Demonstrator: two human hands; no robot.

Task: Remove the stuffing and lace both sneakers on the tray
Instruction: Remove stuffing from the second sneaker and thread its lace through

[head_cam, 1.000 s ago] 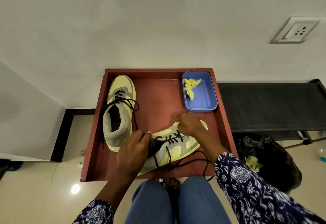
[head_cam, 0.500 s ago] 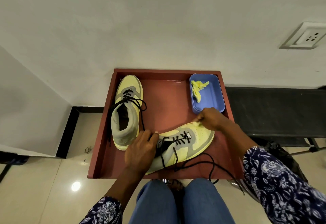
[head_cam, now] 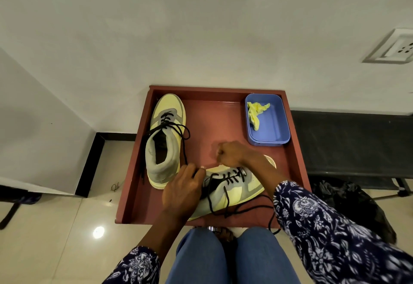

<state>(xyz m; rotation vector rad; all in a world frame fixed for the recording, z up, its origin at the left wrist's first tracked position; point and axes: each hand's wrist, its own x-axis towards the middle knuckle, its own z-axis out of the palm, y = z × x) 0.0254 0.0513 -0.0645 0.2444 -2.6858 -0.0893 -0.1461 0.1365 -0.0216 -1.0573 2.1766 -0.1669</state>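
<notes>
A red-brown tray [head_cam: 214, 92] holds two yellow-and-grey sneakers with black laces. One sneaker [head_cam: 166, 136] stands upright at the left, its lace ends trailing loose. The other sneaker [head_cam: 239, 194] lies tilted on its side at the tray's front, laces spilling over the front edge. My left hand [head_cam: 182, 191] grips this sneaker's heel collar. My right hand [head_cam: 233, 152] hovers over its far edge with the fingers curled, and seems to pinch a small pale yellow scrap of stuffing [head_cam: 221, 167].
A blue plastic box [head_cam: 279, 127] at the tray's back right holds crumpled yellow stuffing [head_cam: 254, 113]. A black bench [head_cam: 348, 145] stands to the right with a black bag [head_cam: 348, 201] below it. My knees [head_cam: 201, 259] are just in front of the tray.
My right hand went from the sneaker's middle toward its toe near the blue box, then back left over its middle. My left hand stayed on the heel.
</notes>
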